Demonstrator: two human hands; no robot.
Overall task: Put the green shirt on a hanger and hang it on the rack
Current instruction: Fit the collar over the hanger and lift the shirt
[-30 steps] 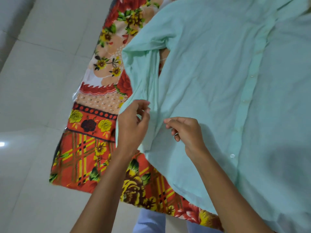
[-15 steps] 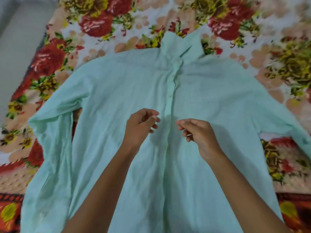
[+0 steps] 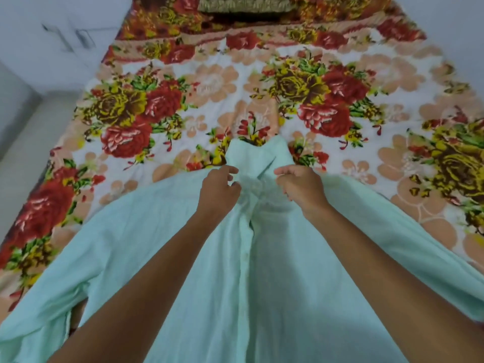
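Observation:
The pale green shirt (image 3: 146,247) lies flat and front-up on the bed, its collar (image 3: 258,155) pointing away from me and its sleeves spread to both sides. My left hand (image 3: 218,191) hovers just left of the button placket below the collar, fingers curled and a little apart. On the other side of the placket, my right hand (image 3: 301,187) is loosely curled at the collar's base. Whether either hand pinches the cloth is unclear. No hanger or rack is in view.
The bed is covered by a floral sheet (image 3: 167,106) in red, yellow and peach. A brownish pillow (image 3: 243,5) lies at the far end. Pale floor (image 3: 28,142) and a white wall run along the bed's left side.
The view has swung from the shirt's side hem to its front and up toward the collar. Both hands moved up the placket from mid-chest to just below the collar.

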